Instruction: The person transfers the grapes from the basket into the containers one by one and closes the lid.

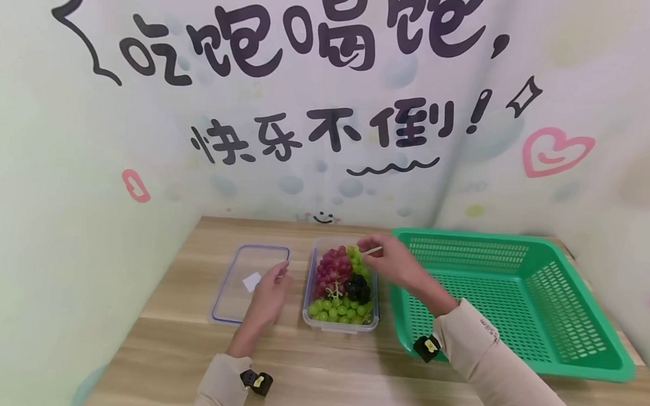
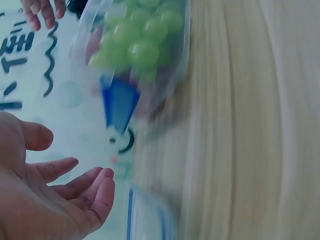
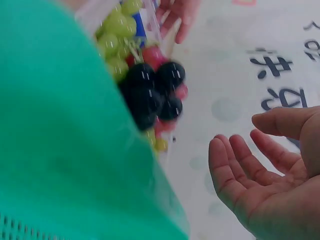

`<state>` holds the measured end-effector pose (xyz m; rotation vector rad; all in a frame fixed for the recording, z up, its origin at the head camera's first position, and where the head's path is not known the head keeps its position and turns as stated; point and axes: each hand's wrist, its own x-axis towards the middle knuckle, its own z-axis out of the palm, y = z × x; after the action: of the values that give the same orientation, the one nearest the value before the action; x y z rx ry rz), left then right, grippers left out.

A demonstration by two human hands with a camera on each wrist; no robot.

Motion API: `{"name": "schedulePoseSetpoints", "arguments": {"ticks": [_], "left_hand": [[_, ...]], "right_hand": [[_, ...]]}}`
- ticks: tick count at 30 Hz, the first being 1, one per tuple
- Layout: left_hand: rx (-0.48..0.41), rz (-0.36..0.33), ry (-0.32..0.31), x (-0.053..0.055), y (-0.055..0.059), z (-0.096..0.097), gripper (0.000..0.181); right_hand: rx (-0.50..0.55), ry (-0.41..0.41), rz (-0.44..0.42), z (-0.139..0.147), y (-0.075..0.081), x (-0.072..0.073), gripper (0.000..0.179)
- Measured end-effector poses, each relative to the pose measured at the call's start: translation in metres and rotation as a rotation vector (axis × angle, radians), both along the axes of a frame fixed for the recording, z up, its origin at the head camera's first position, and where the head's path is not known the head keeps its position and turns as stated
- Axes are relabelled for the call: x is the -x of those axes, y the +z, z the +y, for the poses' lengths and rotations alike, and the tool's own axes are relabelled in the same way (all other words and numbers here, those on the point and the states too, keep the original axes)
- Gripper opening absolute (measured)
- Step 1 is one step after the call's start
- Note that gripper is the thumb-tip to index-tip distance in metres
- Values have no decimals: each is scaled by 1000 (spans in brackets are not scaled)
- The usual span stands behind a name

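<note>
A clear plastic container (image 1: 341, 328) holds red grapes (image 1: 333, 269), green grapes (image 1: 338, 311) and a small cluster of black grapes (image 1: 358, 288). My right hand (image 1: 390, 260) hovers over its far right corner; in the right wrist view the loosely bent fingers (image 3: 220, 165) hold nothing. To the container's left, my left hand (image 1: 270, 294) is over the near right part of a clear lid (image 1: 226, 286) with a blue seal. Its fingers are relaxed, with nothing between them in the left wrist view. A blue clip (image 2: 120, 102) shows on the container's side there.
A big green plastic basket (image 1: 536, 357) with mesh sides stands right of the container, its rim under my right forearm. A small white paper square (image 1: 252, 281) shows at the lid. Behind the wooden table (image 1: 317, 378) rises a printed wall (image 1: 282, 189) with black lettering.
</note>
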<state>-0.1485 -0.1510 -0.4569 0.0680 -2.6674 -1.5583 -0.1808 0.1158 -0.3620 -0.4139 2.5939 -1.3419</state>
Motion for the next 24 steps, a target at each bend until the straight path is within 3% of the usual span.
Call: {"name": "schedulePoseSetpoints", "arguments": {"ticks": [12, 19, 24], "left_hand": [[76, -94, 86, 1, 11, -62, 45], [210, -102, 122, 3, 12, -95, 50], [232, -137, 105, 5, 12, -113, 52]], "right_hand": [[-2, -39, -59, -49, -5, -2, 34], [120, -57, -88, -83, -12, -4, 48], [224, -81, -174, -111, -15, -9, 52]]}}
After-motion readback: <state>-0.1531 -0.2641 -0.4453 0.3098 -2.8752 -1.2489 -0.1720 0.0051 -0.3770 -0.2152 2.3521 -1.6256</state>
